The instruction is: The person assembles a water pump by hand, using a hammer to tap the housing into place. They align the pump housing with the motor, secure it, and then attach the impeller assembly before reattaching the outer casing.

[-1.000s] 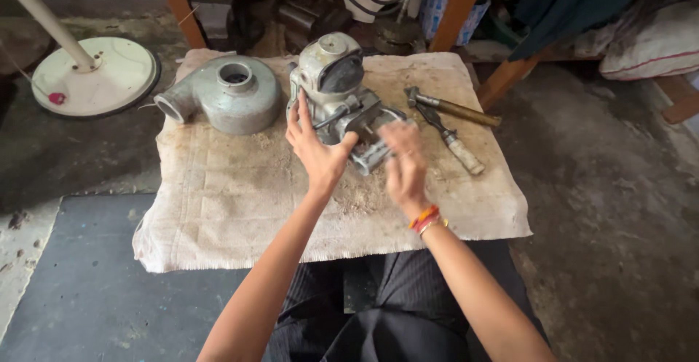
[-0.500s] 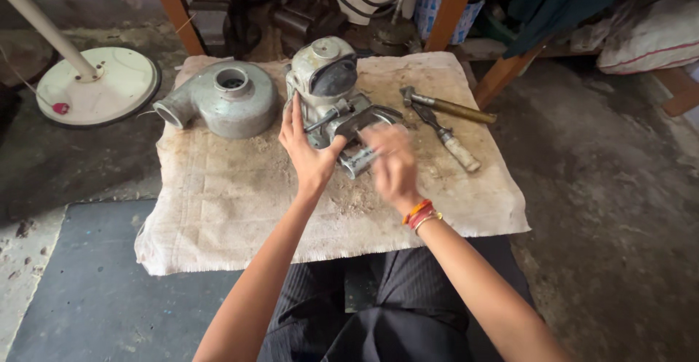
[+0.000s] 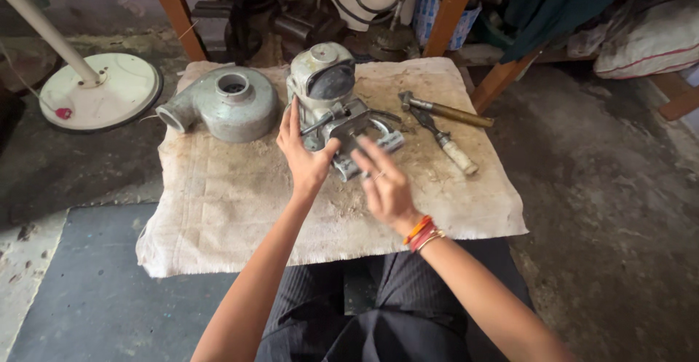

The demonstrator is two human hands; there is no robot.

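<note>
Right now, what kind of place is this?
Probably a small repair workshop. A metal pump body and snail-shaped casing sit on a dirty cloth, with a hammer beside them.

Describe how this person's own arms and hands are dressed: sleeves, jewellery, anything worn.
Both forearms are bare, with no sleeves in view and no gloves. The right hand has a stack of thin bangles at the wrist, orange, red and gold-toned, and what looks like a ring on one finger. The left hand wears nothing visible.

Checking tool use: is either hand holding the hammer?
No: the hammer lies on the cloth, apart from both hands at the grey metal assembly.
</note>
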